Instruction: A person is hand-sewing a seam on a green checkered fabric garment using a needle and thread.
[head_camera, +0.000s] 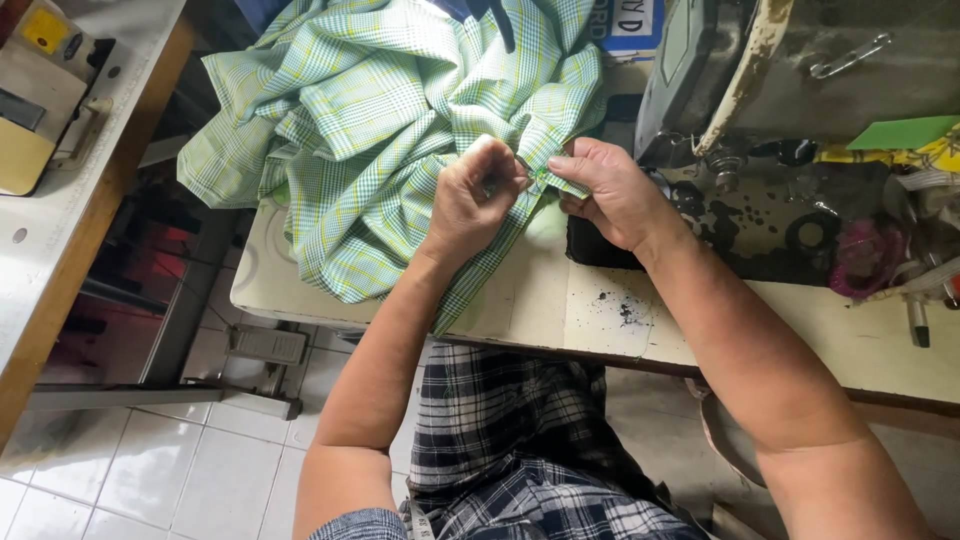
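— On the table (520, 310), at twelve o'clock from the person: how far along?
— Both hands pinch the green checked fabric's (380, 120) edge, left hand (475, 195), right hand (605, 190), fingers closed; it hasn't reached the sewing machine (790, 90) at two o'clock.

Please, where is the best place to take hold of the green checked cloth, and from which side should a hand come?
Probably the folded edge of the green checked cloth, where the left hand and right hand pinch it. It is thin, raised and reachable from the near side; the bulk lies bunched behind.
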